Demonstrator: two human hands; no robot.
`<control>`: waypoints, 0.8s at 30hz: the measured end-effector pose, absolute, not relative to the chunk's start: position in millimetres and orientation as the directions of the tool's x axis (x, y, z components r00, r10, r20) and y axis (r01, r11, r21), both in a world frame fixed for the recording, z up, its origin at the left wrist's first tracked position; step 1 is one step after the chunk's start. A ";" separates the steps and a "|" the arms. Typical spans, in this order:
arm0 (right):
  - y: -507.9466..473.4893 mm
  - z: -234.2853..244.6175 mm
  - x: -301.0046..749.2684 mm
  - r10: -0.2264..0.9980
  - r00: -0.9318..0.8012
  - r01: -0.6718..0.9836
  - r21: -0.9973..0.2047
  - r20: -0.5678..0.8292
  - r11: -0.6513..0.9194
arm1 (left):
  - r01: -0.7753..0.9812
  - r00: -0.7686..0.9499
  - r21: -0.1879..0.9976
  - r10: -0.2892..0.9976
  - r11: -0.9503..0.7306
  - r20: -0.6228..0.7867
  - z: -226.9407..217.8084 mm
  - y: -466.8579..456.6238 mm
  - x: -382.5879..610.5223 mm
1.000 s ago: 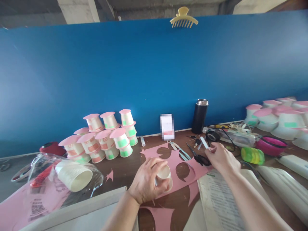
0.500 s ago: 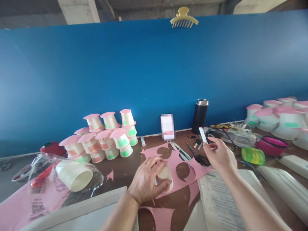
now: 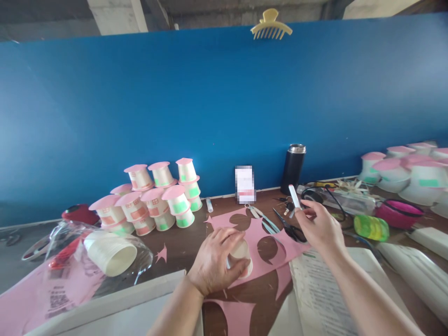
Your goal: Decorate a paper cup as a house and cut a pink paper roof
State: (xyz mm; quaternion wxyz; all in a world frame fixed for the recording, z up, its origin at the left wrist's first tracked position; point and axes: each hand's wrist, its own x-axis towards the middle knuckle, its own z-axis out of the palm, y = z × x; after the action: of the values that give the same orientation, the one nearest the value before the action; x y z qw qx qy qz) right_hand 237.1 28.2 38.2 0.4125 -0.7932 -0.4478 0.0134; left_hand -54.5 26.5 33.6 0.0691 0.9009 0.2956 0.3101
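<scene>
My left hand (image 3: 214, 262) is wrapped round a small white paper cup (image 3: 241, 254) that stands upside down on a sheet of pink paper (image 3: 259, 233) with round holes cut out of it. My right hand (image 3: 320, 227) pinches a thin white stick (image 3: 294, 196), held upright above black scissors (image 3: 290, 228) that lie on the pink paper. A second, pale pair of scissors (image 3: 263, 219) lies just left of the black ones.
A pile of cups with pink lids (image 3: 154, 198) stands at the back left, more of them (image 3: 409, 170) at the right. A bagged sleeve of white cups (image 3: 110, 252) lies left. A black flask (image 3: 293, 169), pink bowl (image 3: 399, 213), green-yellow roll (image 3: 371, 227) and printed papers (image 3: 322, 294) surround my hands. A blue wall (image 3: 224, 102) backs the table.
My right hand has lifted the white stick from the table near the black cable to an upright hold. My left hand has stayed on the cup.
</scene>
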 end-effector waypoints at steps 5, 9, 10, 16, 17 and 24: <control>27.9 39.1 236.6 0.717 0.607 0.654 -0.728 0.342 -0.206 | 0.492 0.632 0.302 0.574 -0.817 0.521 34.5 25.5 -54.4; 28.7 40.5 232.8 0.732 0.625 0.522 -0.843 0.273 -0.131 | 0.471 0.619 0.307 0.558 -0.827 0.553 31.2 28.2 -56.6; 28.5 41.2 229.5 0.752 0.615 0.464 -0.880 0.237 -0.102 | 0.468 0.605 0.303 0.550 -0.830 0.576 30.4 28.8 -57.3; 16.1 47.9 186.1 0.962 0.261 0.024 -0.997 0.080 0.077 | 0.538 0.449 0.181 0.461 -0.823 0.765 32.6 22.8 -56.4; 12.3 48.9 177.8 0.979 0.193 -0.034 -0.996 0.069 0.077 | 0.557 0.426 0.159 0.445 -0.815 0.787 33.6 20.3 -54.8; -8.4 51.4 147.6 0.995 -0.077 -0.255 -0.966 0.059 0.038 | 0.602 0.427 0.082 0.407 -0.794 0.808 39.2 6.6 -43.7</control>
State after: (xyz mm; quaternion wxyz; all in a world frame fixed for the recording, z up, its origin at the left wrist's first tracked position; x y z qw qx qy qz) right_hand 147.6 -8.4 51.4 0.5504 -0.3985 -0.4648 0.5677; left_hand -43.7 6.6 39.2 -0.1102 0.8374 0.3011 0.4427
